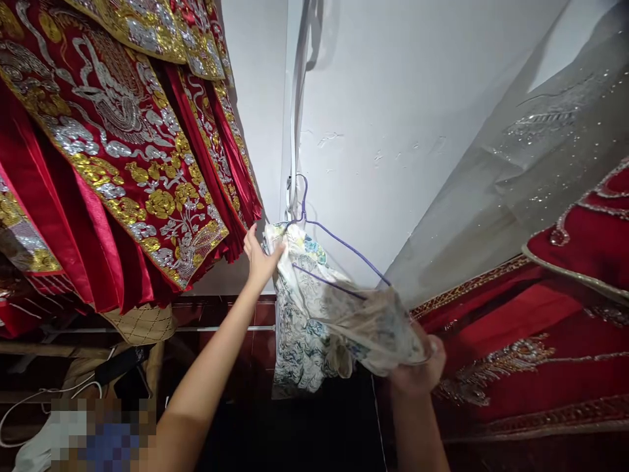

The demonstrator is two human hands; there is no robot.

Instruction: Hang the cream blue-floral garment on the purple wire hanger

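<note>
A pale floral garment with blue-green patterns hangs on a purple wire hanger in front of a white wall. My left hand reaches up and grips the garment's upper left shoulder near the hanger's hook. My right hand is lower on the right and clutches the bunched fabric at the hanger's other end. The hanger's hook rests against a white vertical strip on the wall.
Red robes with gold and silver embroidery hang at the upper left. A sheer sequined veil and more red embroidered cloth fill the right. A horizontal rail, white cables and dark clutter lie below left.
</note>
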